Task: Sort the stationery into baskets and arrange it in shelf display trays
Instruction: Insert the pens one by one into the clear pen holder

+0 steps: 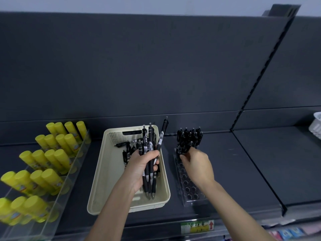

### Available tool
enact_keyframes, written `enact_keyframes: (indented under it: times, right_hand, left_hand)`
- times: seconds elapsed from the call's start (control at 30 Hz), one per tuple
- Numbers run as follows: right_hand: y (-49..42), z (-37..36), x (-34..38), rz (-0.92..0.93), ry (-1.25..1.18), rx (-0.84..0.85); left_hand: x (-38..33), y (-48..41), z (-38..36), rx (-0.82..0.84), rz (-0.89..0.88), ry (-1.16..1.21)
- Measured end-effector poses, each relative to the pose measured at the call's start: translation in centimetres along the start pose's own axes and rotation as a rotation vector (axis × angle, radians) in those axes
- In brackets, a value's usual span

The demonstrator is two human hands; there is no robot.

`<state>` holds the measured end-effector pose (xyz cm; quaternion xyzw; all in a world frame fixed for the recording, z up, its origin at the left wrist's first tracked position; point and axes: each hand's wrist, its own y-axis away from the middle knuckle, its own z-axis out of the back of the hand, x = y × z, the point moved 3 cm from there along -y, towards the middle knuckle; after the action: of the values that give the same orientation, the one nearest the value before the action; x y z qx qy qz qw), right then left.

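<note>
My left hand (139, 168) grips a bunch of black pens (149, 148) above a cream plastic basket (104, 171) on the dark shelf. A few more black pens (127, 149) lie in the basket's far end. To the right stands a clear acrylic pen tray (188, 186) with round holes; several black pens (189, 139) stand upright in its far rows. My right hand (198, 165) is over that tray, its fingertips pinching a black pen (186, 148) at the edge of the standing group.
A clear stepped display (57, 202) filled with yellow glue sticks (46, 160) stands at the left. A white basket (317, 126) sits at the far right edge. A slotted upright (260, 73) divides the shelf bays. A price label (197, 226) is on the front rail.
</note>
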<state>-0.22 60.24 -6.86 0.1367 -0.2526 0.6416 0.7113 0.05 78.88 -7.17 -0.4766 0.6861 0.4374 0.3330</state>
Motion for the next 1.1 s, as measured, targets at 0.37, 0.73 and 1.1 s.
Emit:
enact_keyframes:
  times: [0.37,0.73,1.1]
  right_hand:
    - [-1.4,0.2,0.9,0.045,0.133,0.141]
    - [1.6,2.0,3.5,-0.033,-0.506,0.107]
    - [-0.1,4.9,3.9,-0.135,-1.025,-0.031]
  left_hand:
    - [0.1,0.1,0.1,-0.007,0.002,0.028]
    - [-0.4,0.6,-0.8,0.155,-0.071,-0.013]
    - [0.5,0.6,-0.6,0.082,-0.018,-0.276]
